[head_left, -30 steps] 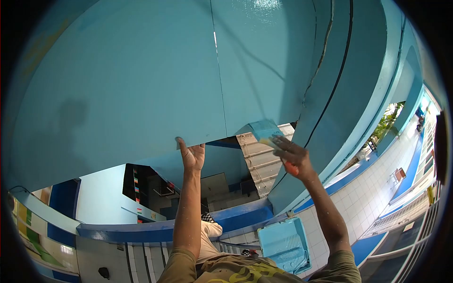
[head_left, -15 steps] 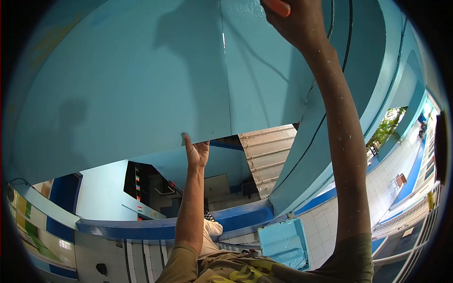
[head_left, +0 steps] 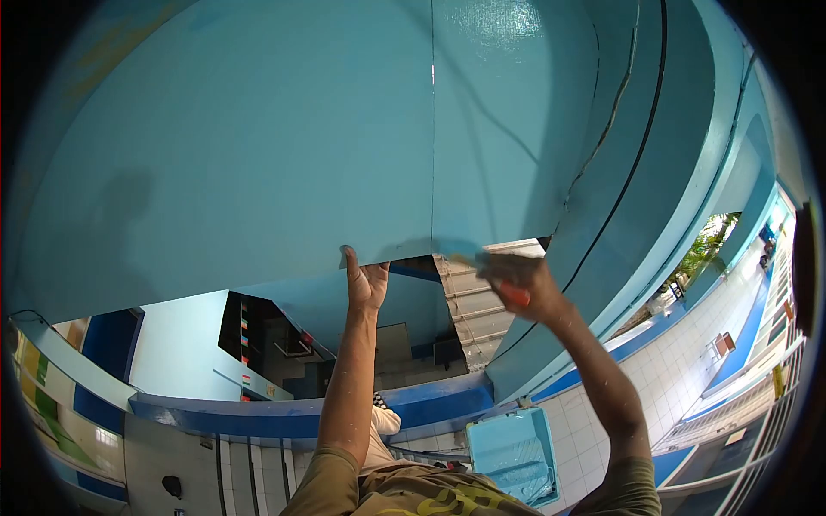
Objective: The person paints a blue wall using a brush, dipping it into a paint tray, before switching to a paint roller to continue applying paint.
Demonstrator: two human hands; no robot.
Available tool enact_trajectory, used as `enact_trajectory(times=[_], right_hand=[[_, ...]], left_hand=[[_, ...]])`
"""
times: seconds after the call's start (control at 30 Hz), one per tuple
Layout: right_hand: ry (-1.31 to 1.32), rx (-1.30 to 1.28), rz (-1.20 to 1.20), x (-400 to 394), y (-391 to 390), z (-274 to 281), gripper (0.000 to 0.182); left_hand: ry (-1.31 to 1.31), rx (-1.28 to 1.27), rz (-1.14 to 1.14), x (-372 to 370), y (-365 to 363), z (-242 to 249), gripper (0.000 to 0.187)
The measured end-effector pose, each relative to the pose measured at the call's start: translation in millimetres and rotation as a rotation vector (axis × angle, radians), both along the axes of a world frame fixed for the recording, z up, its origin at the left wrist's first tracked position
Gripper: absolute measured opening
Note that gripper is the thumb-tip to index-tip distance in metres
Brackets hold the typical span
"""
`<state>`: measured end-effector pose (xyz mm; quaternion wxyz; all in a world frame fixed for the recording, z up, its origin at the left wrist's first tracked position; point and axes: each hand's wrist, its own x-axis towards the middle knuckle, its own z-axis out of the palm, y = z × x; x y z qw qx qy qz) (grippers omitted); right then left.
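A broad light-blue panel spans the upper view, split by a thin vertical seam. At its lower edge my left hand is closed, thumb on the front face and fingers behind. My right hand grips a paintbrush by its orange handle. The brush head is blurred and points left, right by the panel's lower edge near the seam. Wet-looking paint shines high on the panel, right of the seam. Light specks dot my right forearm.
A blue paint tray stands below on the right. Black cables run down the wall at right. A blue ledge crosses below the panel, with steps at lower left. White railings line the right side.
My right hand has come down from the top of the panel to its lower edge with the paintbrush. My left hand keeps its hold; the view has shifted slightly.
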<state>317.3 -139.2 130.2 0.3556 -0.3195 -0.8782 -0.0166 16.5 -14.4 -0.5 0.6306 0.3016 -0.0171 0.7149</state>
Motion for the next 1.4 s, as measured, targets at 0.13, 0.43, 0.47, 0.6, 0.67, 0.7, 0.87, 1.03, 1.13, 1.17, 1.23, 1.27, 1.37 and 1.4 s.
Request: enact_trajectory(times=[0.13,0.43,0.47,0.6,0.67,0.7,0.87,1.03,1.13,1.17,1.23,1.27,1.37,1.4], right_hand=[[0.141,0.211,-0.015,-6.3,27.9,105.5,0.022],[0.138,1.026,-0.093,-21.4,59.7,244.5,0.031],[0.134,0.952,-0.074,-16.0,71.8,231.7,0.034],[-0.070,0.604,-0.138,-10.4,31.4,175.7,0.037],[0.020,0.616,-0.077,-7.7,22.7,189.3,0.038],[0.120,0.610,-0.019,-6.6,18.2,194.3,0.038],[0.140,1.023,-0.042,-20.1,60.4,270.8,0.032],[0.118,0.909,-0.128,-21.3,66.4,260.7,0.027],[0.165,0.882,-0.091,-17.6,45.2,271.1,0.027],[0.214,0.901,-0.067,-16.7,42.6,271.7,0.028],[0.199,0.998,-0.097,-15.4,55.6,285.9,0.030],[0.183,0.991,-0.097,-14.2,64.8,291.6,0.030],[0.150,1.037,-0.078,-15.3,69.0,278.3,0.029],[0.125,0.898,-0.141,-14.3,59.1,268.4,0.030]], left_hand=[[-0.006,-0.040,0.036,4.7,-5.9,6.5,0.063],[-0.013,-0.083,-0.009,0.5,0.5,-4.3,0.062],[-0.010,-0.077,-0.007,1.4,-1.7,-4.9,0.062],[0.022,-0.034,0.033,-1.1,4.2,-6.4,0.066],[0.043,-0.030,0.038,1.3,2.0,-4.7,0.066],[0.041,-0.025,0.038,1.9,2.4,-4.9,0.066],[0.010,-0.050,0.005,-0.3,2.6,-5.6,0.067],[-0.006,-0.066,-0.020,-2.4,4.4,-10.4,0.066],[0.018,-0.023,-0.011,-1.0,2.2,-7.4,0.064],[0.018,-0.027,-0.011,-0.6,2.1,-8.0,0.064],[-0.002,-0.073,-0.009,-0.5,1.2,-7.5,0.066],[0.002,-0.082,-0.011,0.1,1.9,-7.3,0.066],[-0.001,-0.078,-0.003,-3.5,2.5,-10.8,0.067],[0.004,-0.076,-0.013,-4.0,3.3,-10.7,0.067]])
